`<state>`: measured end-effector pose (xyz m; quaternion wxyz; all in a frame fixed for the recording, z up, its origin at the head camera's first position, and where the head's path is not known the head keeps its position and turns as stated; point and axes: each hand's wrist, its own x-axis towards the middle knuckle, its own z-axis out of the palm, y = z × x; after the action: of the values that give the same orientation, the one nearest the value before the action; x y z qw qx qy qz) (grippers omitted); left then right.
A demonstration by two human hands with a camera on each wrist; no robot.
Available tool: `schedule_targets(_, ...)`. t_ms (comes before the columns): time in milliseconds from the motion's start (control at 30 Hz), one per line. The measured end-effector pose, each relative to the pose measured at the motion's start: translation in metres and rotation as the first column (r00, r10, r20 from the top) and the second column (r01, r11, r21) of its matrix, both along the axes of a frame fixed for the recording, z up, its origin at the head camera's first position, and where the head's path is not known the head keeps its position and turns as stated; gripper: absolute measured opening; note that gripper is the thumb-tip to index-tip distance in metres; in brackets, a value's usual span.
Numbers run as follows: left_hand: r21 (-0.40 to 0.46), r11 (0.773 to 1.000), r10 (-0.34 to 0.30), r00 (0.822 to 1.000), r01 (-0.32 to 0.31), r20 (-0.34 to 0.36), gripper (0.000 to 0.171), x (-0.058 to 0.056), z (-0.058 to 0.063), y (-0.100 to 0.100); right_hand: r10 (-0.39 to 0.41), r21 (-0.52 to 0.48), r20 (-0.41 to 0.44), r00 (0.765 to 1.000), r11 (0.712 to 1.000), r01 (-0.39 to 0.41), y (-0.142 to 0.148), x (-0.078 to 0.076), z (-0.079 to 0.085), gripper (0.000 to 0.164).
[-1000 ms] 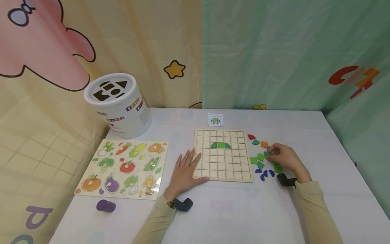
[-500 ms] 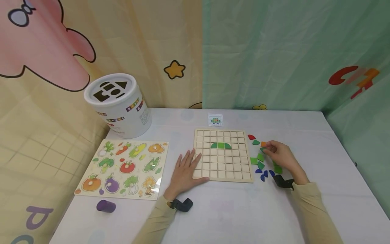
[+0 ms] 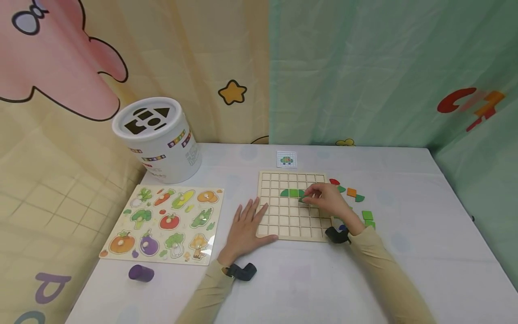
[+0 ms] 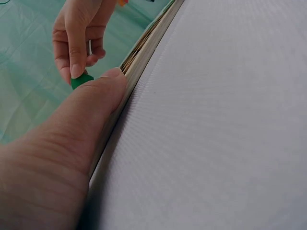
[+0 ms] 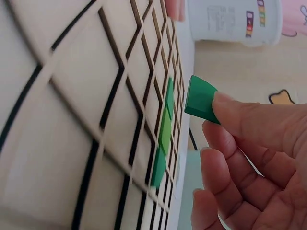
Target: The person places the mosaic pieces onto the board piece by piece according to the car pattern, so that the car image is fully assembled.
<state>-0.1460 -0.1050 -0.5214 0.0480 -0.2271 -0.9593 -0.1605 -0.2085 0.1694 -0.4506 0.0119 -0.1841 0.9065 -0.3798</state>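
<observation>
A: Green piece [image 5: 199,98], position?
B: It is hovering just above the grid board [image 3: 283,220]; the right hand [image 3: 329,200] is pinching it between thumb and finger.
A: Left hand [image 3: 243,230]?
B: Resting on the board's left edge, fingers spread, gripping nothing.
A: Beyond?
B: Loose pieces [image 3: 351,192] are lying rightward, a picture card [image 3: 286,159] behind.

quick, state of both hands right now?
Left hand: open, spread, touching the edge of the grid board.
Right hand: closed, pinching a dark green piece.
</observation>
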Motion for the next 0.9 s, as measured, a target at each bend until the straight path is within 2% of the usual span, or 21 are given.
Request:
schedule_targets(167,0.003,1.000,-0.005,1.000,0.005,0.002,0.095,0.001,0.003,0.000,0.046,0.028,0.017,0.999,0.999,-0.047,-0.031,-0.007,-0.005,0.005)
schedule_targets(400,-0.007,1.000,-0.001,1.000,0.001,0.000,0.096,0.000,0.003,0.001,0.111,0.045,0.005,0.994,0.993,-0.111,-0.063,-0.014,-0.004,0.006)
schedule_targets(900,-0.007,1.000,0.003,1.000,-0.002,0.009,0.095,0.000,0.003,0.000,0.114,0.106,0.048,0.992,0.987,-0.118,-0.071,-0.022,-0.014,0.004)
